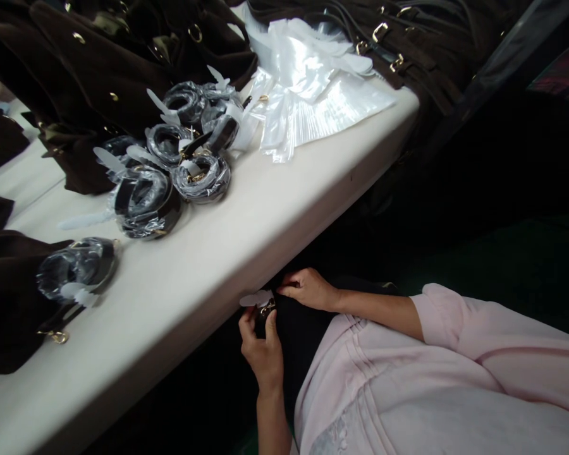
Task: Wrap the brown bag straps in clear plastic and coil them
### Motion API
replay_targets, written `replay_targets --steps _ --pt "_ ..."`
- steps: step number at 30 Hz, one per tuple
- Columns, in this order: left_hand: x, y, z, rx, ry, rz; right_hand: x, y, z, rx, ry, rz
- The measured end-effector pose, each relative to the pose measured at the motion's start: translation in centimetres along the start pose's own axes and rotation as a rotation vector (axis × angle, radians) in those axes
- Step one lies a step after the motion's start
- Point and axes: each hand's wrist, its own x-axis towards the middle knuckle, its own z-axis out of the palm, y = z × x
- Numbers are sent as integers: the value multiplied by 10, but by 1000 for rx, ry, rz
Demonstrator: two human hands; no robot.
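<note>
Below the table's front edge, in my lap, my left hand (pixel 262 347) is closed around a dark strap with a gold clasp (pixel 267 309) and a small white tag (pixel 256 297). My right hand (pixel 308 287) pinches the dark strap material just right of the clasp. Both hands touch the same piece. On the white table (pixel 208 253) lie several coiled black straps wrapped in clear plastic (pixel 142 199), some with white tags. One more wrapped coil (pixel 78 265) lies alone at the left.
A heap of clear plastic zip bags (pixel 313 95) lies at the table's far right corner. Dark brown bags with gold hardware (pixel 99 69) crowd the back and left side. More dark bags with buckles (pixel 408 44) hang beyond the far edge.
</note>
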Motion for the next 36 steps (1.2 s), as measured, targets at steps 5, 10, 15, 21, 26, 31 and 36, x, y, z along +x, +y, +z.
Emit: replay_targets --steps 5,10,15,21,26,31,36 --pt "-3 17 -22 -242 -27 -151 -5 -1 -8 84 21 23" --pt "-8 38 -48 -731 -106 -345 -27 -30 -30 284 -62 -106" --pt "-12 49 -40 -809 -155 -371 -52 -50 -42 272 -330 -227" --pt "-33 45 -30 -712 -336 -345 -72 -26 -43 269 -350 -94" --pt "-47 45 -33 -447 -344 -359 -78 -22 -47 335 -435 -65" --pt "-52 44 -40 -89 -368 -66 -77 -23 -47 213 -413 -198" --pt "-55 37 -42 31 -451 137 -78 -19 -46 142 -377 -287"
